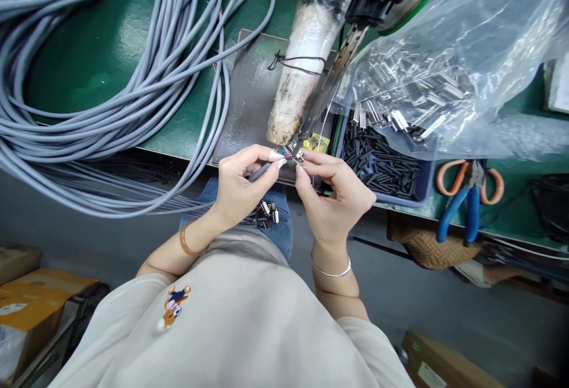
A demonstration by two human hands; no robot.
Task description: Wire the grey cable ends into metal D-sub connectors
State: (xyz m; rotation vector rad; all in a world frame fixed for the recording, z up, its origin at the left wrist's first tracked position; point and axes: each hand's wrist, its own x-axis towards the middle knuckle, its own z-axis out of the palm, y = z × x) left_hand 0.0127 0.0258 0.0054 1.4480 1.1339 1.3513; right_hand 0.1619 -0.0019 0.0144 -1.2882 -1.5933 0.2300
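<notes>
My left hand (242,183) is closed around the end of a grey cable (259,172), and its thin coloured wires (283,151) fan out at the fingertips. Just beyond them sits a small metal multi-pin connector (292,147), partly covered by fingers. A soldering iron (320,93) slants down from above, its tip right at the wires and connector. My right hand (333,189) pinches a thin strand of solder wire (326,120) close to that tip; the exact contact point is too small to make out. Several wired connectors (267,213) lie over my lap.
Looped grey cables (146,98) cover the left bench. A wrapped white tube (296,74) leans beside the iron, over a dark metal plate (249,92). At right are a plastic bag of metal connectors (413,86), a blue bin (427,183) of black sleeves, and blue-and-orange-handled pliers (472,198).
</notes>
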